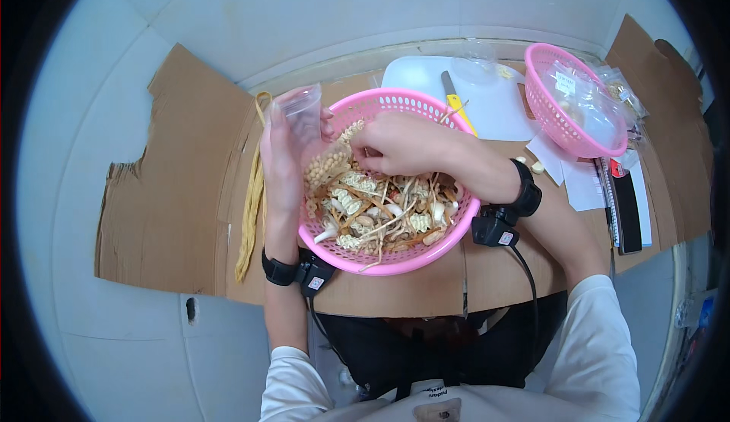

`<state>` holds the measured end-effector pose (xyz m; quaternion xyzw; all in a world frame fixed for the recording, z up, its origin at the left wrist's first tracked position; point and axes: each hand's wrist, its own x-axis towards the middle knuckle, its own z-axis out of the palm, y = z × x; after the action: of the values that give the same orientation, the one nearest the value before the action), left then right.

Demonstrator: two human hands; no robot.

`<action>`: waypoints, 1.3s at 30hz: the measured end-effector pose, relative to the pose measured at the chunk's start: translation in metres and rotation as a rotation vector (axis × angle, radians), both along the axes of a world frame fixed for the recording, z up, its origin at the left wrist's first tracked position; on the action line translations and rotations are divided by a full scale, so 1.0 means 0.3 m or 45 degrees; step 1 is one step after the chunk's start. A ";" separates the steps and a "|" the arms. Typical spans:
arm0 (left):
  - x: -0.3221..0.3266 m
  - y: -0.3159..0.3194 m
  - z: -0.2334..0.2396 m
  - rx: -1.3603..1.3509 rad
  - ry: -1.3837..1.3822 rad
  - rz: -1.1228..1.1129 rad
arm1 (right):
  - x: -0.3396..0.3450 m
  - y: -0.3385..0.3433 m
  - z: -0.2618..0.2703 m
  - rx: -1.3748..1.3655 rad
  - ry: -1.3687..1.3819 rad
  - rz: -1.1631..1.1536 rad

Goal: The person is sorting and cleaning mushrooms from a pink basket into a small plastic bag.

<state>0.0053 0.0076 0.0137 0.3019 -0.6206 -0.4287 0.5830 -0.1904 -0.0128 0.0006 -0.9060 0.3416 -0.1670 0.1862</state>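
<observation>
My left hand point(282, 154) is wrapped around a clear plastic bag point(305, 111) with pale round beans point(327, 166) gathered in its lower end. The bag is tilted over the left side of a pink perforated plastic basket point(388, 269). Over the basket's middle, my right hand point(393, 142) has its fingers curled beside a cream crinkled piece point(352, 130); whether they grip it is hidden. The basket holds a mix of thin roots, unshelled peanuts, white garlic-like pieces and more crinkled pieces point(421, 222).
Behind the basket lies a white cutting board point(399, 74) with a yellow-handled knife point(454, 102). A second pink basket point(593, 142) holds plastic bags. Nearby are papers point(583, 185), a notebook and a black object point(627, 211). A yellow strap point(250, 234) lies left. Cardboard point(171, 205) covers the table.
</observation>
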 end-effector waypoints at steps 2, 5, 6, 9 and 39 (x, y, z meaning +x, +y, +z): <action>0.010 -0.001 -0.002 0.012 -0.001 -0.037 | 0.003 0.003 -0.002 -0.011 0.059 -0.002; 0.005 0.000 0.000 -0.018 -0.021 -0.029 | 0.012 -0.004 -0.001 -0.064 0.196 -0.034; 0.002 -0.001 -0.001 -0.020 0.006 -0.027 | 0.009 -0.004 -0.005 -0.094 0.270 -0.085; 0.002 -0.006 0.000 -0.004 0.041 -0.098 | 0.012 -0.016 -0.036 -0.240 0.354 -0.022; 0.011 0.009 -0.007 0.055 0.043 -0.123 | 0.039 -0.029 -0.022 -0.072 0.503 -0.039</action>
<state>0.0086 0.0102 0.0116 0.2768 -0.6152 -0.4748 0.5652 -0.1787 -0.0216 -0.0059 -0.9207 0.3804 0.0018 0.0875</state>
